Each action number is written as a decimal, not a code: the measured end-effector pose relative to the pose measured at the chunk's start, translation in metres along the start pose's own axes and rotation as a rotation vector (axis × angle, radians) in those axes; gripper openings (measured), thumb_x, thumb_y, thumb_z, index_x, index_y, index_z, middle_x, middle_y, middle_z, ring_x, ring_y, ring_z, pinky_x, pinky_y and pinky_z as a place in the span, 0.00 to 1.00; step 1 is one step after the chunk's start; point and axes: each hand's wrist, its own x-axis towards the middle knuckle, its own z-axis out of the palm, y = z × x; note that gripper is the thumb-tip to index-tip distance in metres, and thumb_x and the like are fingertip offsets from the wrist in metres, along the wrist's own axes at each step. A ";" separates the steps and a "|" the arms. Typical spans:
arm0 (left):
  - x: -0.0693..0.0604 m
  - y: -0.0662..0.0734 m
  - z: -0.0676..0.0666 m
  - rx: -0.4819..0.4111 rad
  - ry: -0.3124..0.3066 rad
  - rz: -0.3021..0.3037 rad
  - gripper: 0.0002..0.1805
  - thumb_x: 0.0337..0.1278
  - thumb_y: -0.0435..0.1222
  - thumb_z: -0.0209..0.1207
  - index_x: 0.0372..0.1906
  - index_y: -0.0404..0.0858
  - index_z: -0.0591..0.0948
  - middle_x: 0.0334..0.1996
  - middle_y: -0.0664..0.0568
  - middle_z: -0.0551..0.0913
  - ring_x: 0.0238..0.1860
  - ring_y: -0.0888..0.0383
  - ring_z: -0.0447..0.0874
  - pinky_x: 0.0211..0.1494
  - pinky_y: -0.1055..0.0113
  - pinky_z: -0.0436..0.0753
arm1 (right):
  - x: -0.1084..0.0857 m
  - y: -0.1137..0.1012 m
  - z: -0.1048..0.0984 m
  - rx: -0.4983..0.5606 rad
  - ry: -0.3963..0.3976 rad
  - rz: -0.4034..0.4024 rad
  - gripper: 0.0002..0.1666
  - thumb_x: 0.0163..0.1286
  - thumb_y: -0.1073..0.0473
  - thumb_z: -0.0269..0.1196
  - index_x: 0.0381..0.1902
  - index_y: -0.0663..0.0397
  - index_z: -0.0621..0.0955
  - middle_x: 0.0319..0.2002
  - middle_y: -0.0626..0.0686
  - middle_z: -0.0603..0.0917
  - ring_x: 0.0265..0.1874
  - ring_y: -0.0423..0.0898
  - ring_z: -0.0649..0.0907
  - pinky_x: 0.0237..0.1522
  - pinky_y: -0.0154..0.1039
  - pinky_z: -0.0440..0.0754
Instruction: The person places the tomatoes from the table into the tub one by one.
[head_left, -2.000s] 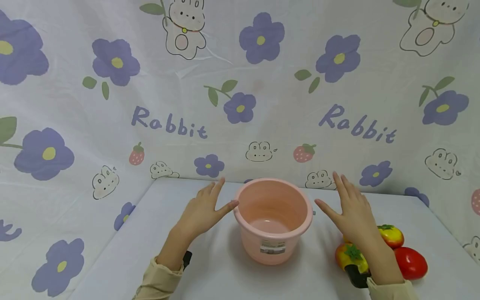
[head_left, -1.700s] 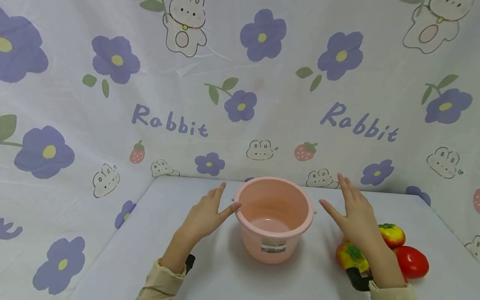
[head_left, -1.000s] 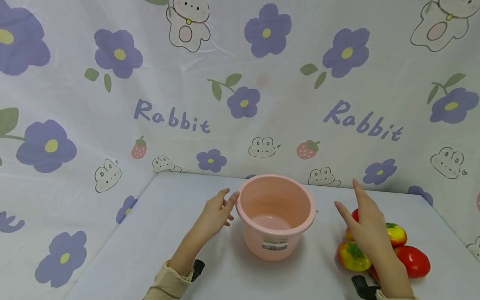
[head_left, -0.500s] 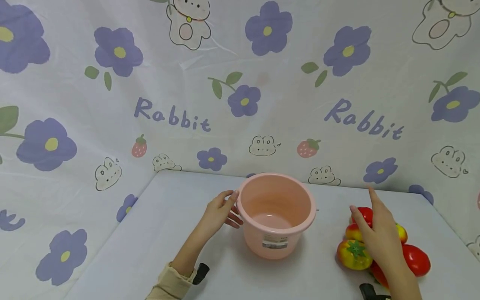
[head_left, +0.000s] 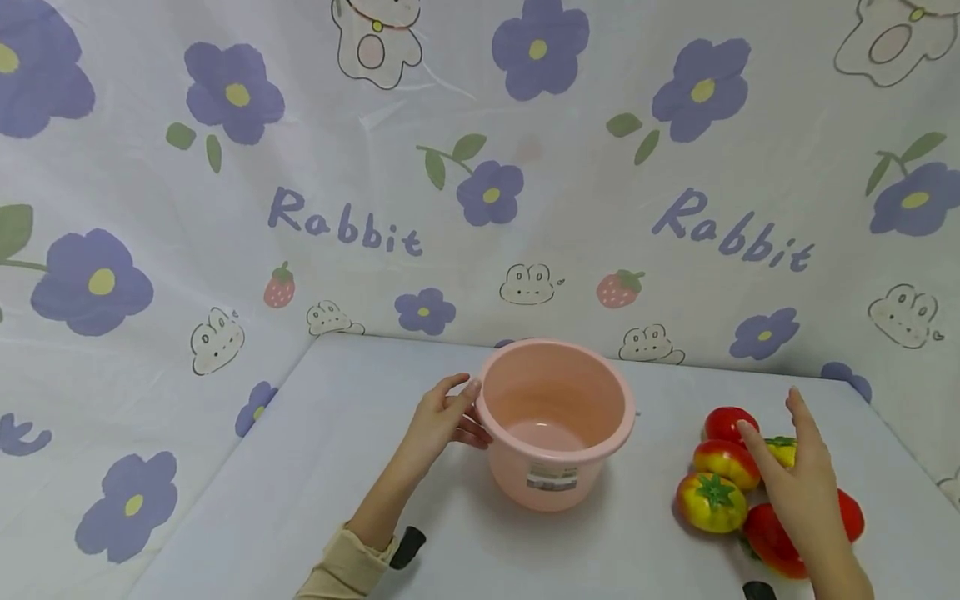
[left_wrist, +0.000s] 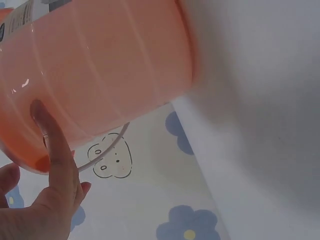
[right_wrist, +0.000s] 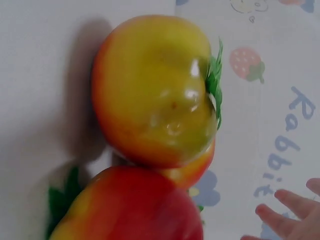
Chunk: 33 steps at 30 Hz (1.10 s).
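Note:
A pink bucket (head_left: 551, 483) stands upright on the table. At its left side the left hand (head_left: 437, 423) holds it, thumb at the rim and fingers beneath. In the left wrist view one fingertip lies against the bucket wall (left_wrist: 95, 65), above the rest of the left hand (left_wrist: 47, 200). Over the right part of a tomato-like fruit group hovers the right hand (head_left: 806, 492), fingers spread, holding nothing. A yellow-red fruit (right_wrist: 155, 90) and a red one (right_wrist: 145, 210) fill the right wrist view, with the right hand (right_wrist: 295, 220) at its lower right corner.
Several fruits lie close together right of the bucket: a small red one (head_left: 729, 423), a red-yellow one (head_left: 727, 465), a green-topped yellow one (head_left: 712, 502) and others partly under the right hand. Behind the white table (head_left: 360, 383) hangs a patterned cloth (head_left: 570, 225).
The right hand has moved right, away from the bucket and over the fruits. The left hand has closed in on the bucket's left side, its fingers now beneath the rim.

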 end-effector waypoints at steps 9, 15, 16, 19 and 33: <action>0.002 -0.002 -0.001 -0.083 -0.013 -0.019 0.33 0.69 0.48 0.55 0.71 0.35 0.63 0.27 0.50 0.86 0.24 0.57 0.88 0.36 0.57 0.90 | 0.001 0.015 -0.010 0.009 0.070 0.194 0.54 0.70 0.37 0.54 0.78 0.39 0.34 0.79 0.61 0.36 0.77 0.65 0.41 0.65 0.76 0.54; 0.002 -0.005 -0.001 -0.102 -0.018 -0.021 0.33 0.68 0.48 0.55 0.70 0.37 0.64 0.27 0.49 0.86 0.24 0.57 0.88 0.39 0.53 0.90 | 0.000 0.030 -0.016 0.021 0.093 0.281 0.56 0.69 0.36 0.55 0.78 0.44 0.34 0.78 0.61 0.35 0.77 0.65 0.40 0.66 0.73 0.57; 0.001 -0.005 -0.001 -0.101 -0.015 -0.022 0.33 0.68 0.48 0.55 0.70 0.37 0.64 0.27 0.49 0.86 0.24 0.57 0.88 0.39 0.52 0.90 | 0.001 0.033 -0.017 0.019 0.097 0.295 0.57 0.69 0.36 0.55 0.78 0.45 0.34 0.78 0.61 0.34 0.77 0.65 0.40 0.65 0.73 0.58; 0.001 -0.004 -0.001 -0.097 -0.010 -0.023 0.33 0.68 0.49 0.55 0.70 0.38 0.64 0.28 0.50 0.86 0.25 0.57 0.89 0.39 0.54 0.90 | 0.001 0.040 -0.020 0.011 0.126 0.330 0.56 0.70 0.36 0.54 0.78 0.48 0.35 0.78 0.62 0.35 0.77 0.66 0.41 0.65 0.73 0.57; 0.000 -0.007 -0.002 -0.089 -0.021 -0.016 0.33 0.68 0.50 0.55 0.70 0.38 0.63 0.28 0.49 0.86 0.25 0.57 0.89 0.38 0.56 0.90 | 0.015 0.112 -0.017 0.056 0.204 0.504 0.61 0.65 0.28 0.53 0.78 0.45 0.33 0.78 0.59 0.32 0.77 0.64 0.40 0.67 0.73 0.54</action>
